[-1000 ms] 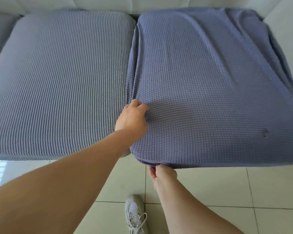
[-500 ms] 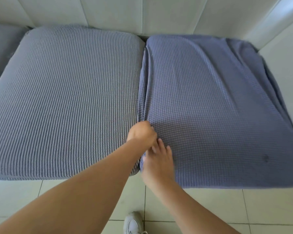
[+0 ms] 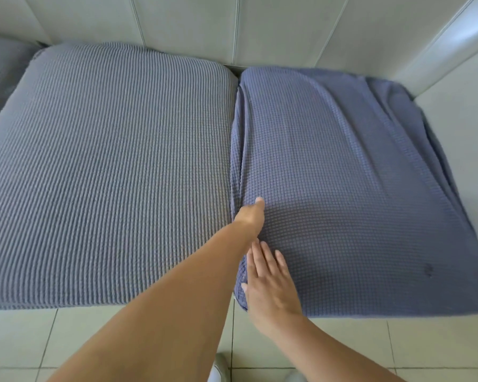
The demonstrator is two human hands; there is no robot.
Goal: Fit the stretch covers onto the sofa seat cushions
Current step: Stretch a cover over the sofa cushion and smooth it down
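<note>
Two seat cushions lie side by side on the sofa. The left cushion (image 3: 108, 172) wears a grey-blue ribbed cover stretched smooth. The right cushion (image 3: 356, 194) wears a darker blue waffle cover that is loose, with folds along its right side and back corner. My left hand (image 3: 250, 213) reaches into the gap between the two cushions; its fingers are hidden in the gap and only the thumb side shows. My right hand (image 3: 271, 282) rests flat, fingers straight, on the front left corner of the right cushion's cover.
The pale sofa back (image 3: 260, 26) runs along the top and a pale armrest (image 3: 458, 111) stands at the right. A third covered cushion (image 3: 0, 73) shows at the far left. Tiled floor (image 3: 94, 340) lies in front, with my shoe (image 3: 218, 368) at the bottom edge.
My right hand has come up from under the front edge onto the cover's front left corner and flattened. My left hand has slid forward into the gap between the cushions.
</note>
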